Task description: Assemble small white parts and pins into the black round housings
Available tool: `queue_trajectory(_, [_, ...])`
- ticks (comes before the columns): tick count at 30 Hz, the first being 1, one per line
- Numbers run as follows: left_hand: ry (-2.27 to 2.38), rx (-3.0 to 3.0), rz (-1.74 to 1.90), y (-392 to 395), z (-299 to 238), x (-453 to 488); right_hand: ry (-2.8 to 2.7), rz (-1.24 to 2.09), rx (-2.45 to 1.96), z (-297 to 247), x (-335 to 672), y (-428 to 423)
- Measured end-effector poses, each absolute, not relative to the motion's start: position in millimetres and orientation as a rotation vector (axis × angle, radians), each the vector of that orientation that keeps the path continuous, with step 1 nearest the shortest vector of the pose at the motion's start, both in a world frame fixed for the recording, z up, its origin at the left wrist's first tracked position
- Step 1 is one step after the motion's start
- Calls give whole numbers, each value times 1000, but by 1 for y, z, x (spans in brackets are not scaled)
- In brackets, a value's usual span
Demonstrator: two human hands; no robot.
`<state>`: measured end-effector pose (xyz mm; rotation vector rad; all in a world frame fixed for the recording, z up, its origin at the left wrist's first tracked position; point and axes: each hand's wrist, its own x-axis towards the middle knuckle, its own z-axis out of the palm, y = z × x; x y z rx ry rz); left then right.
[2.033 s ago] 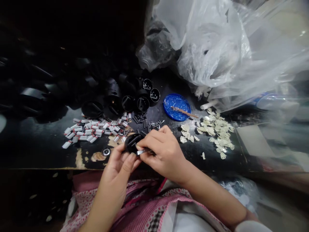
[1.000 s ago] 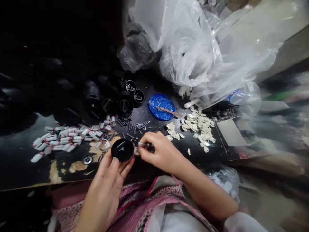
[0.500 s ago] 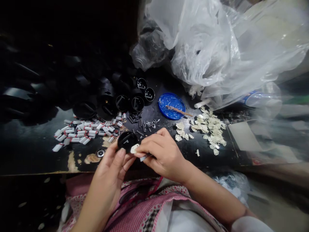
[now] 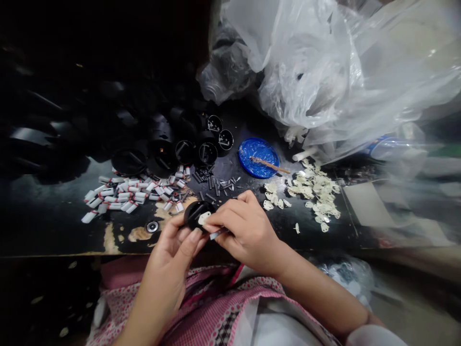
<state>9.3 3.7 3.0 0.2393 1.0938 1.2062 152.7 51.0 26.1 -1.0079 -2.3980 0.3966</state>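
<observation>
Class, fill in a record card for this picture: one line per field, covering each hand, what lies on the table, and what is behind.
Left: left hand grips a black round part
Right: right hand holds a small cream piece against it, a thin metal tool under its fingers
Table, left side: white tubes with red bands, springs
Table, right side: blue lid with a stick, flat cream pieces
Behind: heap of black parts, clear plastic bags
Surface: dark table, worn patches
</observation>
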Motion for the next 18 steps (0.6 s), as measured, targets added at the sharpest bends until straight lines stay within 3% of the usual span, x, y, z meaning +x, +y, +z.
queue_trajectory(10, [1096, 195, 1295, 5, -7, 16, -2361, 452, -1139, 24, 145, 33])
queue_trajectory(14, [1184, 229, 1185, -3, -6, 9, -2318, 712, -1137, 28, 143, 33])
queue_trajectory(18, [1484, 438, 1121, -44, -16, -37, -2208, 1068, -856, 39, 141, 39])
